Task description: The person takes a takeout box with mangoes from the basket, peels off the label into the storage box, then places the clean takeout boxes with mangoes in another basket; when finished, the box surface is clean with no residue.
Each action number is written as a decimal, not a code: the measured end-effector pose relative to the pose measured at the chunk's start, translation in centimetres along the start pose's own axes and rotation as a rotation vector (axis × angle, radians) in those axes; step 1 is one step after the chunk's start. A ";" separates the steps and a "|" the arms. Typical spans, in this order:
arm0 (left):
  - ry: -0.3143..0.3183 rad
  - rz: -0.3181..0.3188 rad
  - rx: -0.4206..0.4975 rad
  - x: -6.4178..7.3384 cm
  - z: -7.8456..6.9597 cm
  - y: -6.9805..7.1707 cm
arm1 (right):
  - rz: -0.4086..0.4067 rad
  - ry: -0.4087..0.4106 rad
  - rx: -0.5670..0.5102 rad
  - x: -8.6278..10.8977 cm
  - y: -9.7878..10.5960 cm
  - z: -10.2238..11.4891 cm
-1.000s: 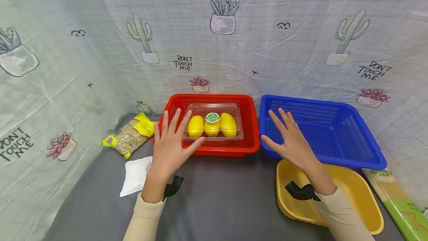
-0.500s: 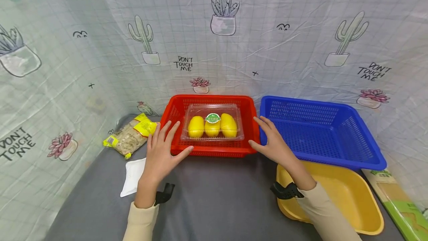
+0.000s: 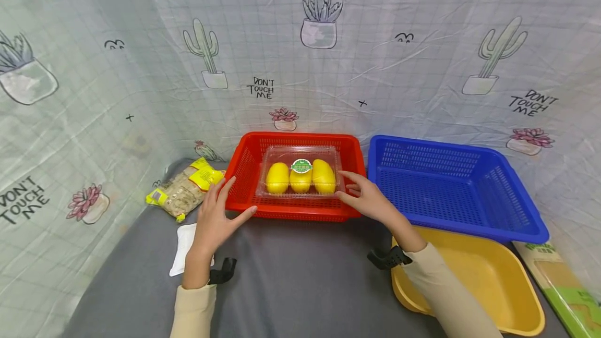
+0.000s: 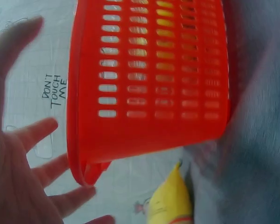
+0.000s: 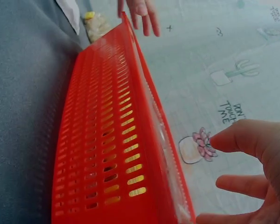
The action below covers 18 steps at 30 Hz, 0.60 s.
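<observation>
A red basket (image 3: 293, 214) stands against the back curtain. In it lies a clear plastic box (image 3: 300, 152) with three yellow mangoes (image 3: 324, 176) and a round green label (image 3: 301, 166). My left hand (image 3: 211, 226) hovers at the basket's left front corner, thumb spread from the fingers and nothing held. The left wrist view has its fingers beside the basket's end wall (image 4: 154, 135). Over the right end of the basket, close to the box, is my right hand (image 3: 366, 200), its fingers bent loosely. Whether its fingertips touch the box cannot be told.
A blue basket (image 3: 446, 192) stands to the right, with a yellow basin (image 3: 474, 275) in front of it. At far right lies a green and tan package (image 3: 563, 280). Left are a yellow-labelled bag (image 3: 183, 192) and a white packet (image 3: 183, 249), partly behind my left hand.
My right hand has moved left from the blue basket to the right end of the red one. The left hand has drawn back left and lower. Basket and box have stayed put.
</observation>
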<state>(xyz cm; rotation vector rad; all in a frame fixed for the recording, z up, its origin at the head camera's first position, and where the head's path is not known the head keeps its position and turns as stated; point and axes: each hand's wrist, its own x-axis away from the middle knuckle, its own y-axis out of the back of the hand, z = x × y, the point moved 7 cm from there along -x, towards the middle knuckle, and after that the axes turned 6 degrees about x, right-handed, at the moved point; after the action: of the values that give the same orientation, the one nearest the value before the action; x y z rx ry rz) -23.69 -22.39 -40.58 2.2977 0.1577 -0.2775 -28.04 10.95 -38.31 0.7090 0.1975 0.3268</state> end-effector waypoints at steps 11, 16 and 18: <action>0.035 -0.014 0.133 -0.2 1.3 -0.3 | 0.123 -0.223 -0.244 -3.3 -2.3 -0.9; 0.056 -0.013 0.163 -0.1 1.8 -0.3 | 0.123 -0.344 -0.373 -4.3 -3.2 -1.9; 0.072 -0.011 0.177 -0.1 1.9 -0.3 | 0.113 -0.367 -0.390 -4.7 -3.3 -2.2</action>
<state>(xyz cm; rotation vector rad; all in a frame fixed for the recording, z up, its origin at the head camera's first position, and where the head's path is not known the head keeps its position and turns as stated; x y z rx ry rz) -24.14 -23.63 -42.00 2.4841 0.1891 -0.2226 -32.31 8.30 -41.82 0.3831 -0.2513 0.3254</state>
